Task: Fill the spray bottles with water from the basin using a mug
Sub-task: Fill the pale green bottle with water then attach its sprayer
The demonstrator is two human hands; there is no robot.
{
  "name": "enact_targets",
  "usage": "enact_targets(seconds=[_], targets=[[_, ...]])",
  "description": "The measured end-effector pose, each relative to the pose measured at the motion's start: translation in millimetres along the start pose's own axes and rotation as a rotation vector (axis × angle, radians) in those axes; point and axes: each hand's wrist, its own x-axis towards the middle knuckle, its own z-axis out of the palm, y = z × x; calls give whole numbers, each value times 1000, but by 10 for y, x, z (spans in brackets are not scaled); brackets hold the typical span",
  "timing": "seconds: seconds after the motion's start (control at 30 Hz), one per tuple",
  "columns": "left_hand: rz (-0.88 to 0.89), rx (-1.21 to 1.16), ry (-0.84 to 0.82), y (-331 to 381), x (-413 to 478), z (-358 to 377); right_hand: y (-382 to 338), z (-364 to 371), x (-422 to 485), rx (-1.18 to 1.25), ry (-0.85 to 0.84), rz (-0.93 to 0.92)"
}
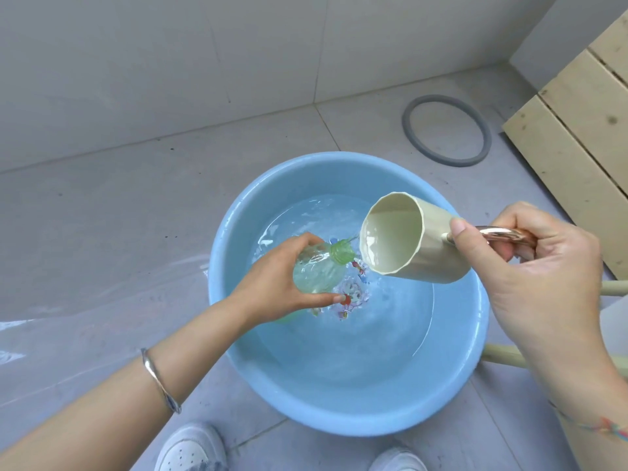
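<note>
Our left hand [282, 278] gripped the green spray bottle [317, 273], tilting its open neck toward the cream mug [404, 243], low over the blue basin [339, 413] so that, we judged, spills fell back into the water [356, 334]. Our right hand [550, 266] gripped the mug's copper handle [499, 234], tipping its lip just beside the neck to pour.

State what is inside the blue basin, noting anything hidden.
The basin holds clear water. A colourful picture shows through it, partly covered by the bottle gripped by the left hand. The tilted mug hides part of the far wall.
</note>
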Motion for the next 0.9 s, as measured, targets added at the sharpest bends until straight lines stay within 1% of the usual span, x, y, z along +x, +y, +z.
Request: enact_targets(seconds=[0.4, 0.9], targets=[[-21, -14, -12, 6, -2, 14, -60, 19, 21, -130, 14, -185], [-15, -30, -18, 36, 11, 45, -127, 91, 36, -212, 1, -308]])
